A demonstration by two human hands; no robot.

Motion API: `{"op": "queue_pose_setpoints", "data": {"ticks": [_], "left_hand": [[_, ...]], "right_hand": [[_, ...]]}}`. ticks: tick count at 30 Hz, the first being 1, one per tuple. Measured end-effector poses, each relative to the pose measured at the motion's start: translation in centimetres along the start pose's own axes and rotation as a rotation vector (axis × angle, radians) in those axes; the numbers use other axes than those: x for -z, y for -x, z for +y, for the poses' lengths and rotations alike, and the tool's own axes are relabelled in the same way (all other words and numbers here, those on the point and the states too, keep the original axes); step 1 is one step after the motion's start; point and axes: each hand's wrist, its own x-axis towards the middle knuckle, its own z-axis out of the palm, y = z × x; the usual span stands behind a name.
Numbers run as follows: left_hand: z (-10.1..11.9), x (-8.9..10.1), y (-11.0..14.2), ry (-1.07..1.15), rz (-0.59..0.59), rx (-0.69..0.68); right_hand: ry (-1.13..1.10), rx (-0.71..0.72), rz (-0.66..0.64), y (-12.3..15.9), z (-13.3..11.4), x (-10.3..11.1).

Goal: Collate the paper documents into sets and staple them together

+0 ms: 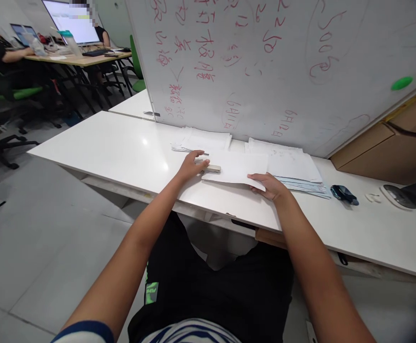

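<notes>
My left hand [193, 164] is closed around a small pale stapler [213, 168], which lies over the left edge of a white sheet of paper [236, 166]. Part of the stapler is hidden by the fingers. At the sheet's right front corner, my right hand [269, 186] pinches the paper, thumb on top and fingers beneath. The sheet's front edge is slightly raised off the white table [122, 147]. Behind the left hand lies a stack of papers [204, 139]. Another stack [293, 164], with bluish sheets low down, lies just beyond my right hand.
A whiteboard [251, 71] with red writing stands along the table's back edge. To the right are a dark blue object [344, 195], a small white item [372, 197] and a cardboard box [390, 138]. Two people sit at a wooden desk [83, 60] at far left.
</notes>
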Motion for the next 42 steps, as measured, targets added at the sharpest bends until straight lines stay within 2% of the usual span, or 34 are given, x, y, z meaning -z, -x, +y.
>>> {"op": "queue_pose_setpoints", "data": {"ticks": [3,8,11,15,19,22,25,27,31,42], "left_hand": [[-0.3,-0.2,-0.2,-0.018,0.066,-0.026],[-0.5,-0.8,-0.4,-0.227,0.202,-0.215],[0.0,-0.9,-1.0,-0.297,0.192,-0.301],[1.5,-1.3,-3.4,-0.321,0.16,-0.34],[2.4,-2.6,-5.9,-0.407,0.076,-0.298],[2.1,-3.6,-6.8,-0.483,0.008,-0.191],[1.3,-4.4,-7.0,-0.51,0.001,-0.063],[0.8,-4.6,-7.0,-0.502,0.022,-0.024],[0.0,-4.8,-7.1,-0.471,0.071,-0.068],[-0.1,-4.9,-7.3,-0.455,0.05,-0.076]], "right_hand": [[-0.088,-0.087,0.022,0.1,0.9,0.4],[-0.047,-0.062,0.087,0.3,1.1,0.1],[-0.024,-0.055,0.039,0.4,0.9,-0.3],[-0.045,-0.005,-0.027,0.3,0.8,-0.4],[-0.019,-0.009,-0.02,0.0,1.2,-0.2],[0.002,-0.023,0.009,-0.1,1.4,0.0],[0.014,0.003,-0.028,-0.1,1.4,0.0],[0.018,0.006,-0.042,0.0,1.3,0.0],[0.022,-0.037,-0.004,0.2,1.2,0.0],[0.053,-0.026,-0.019,0.1,1.3,-0.1]]}}
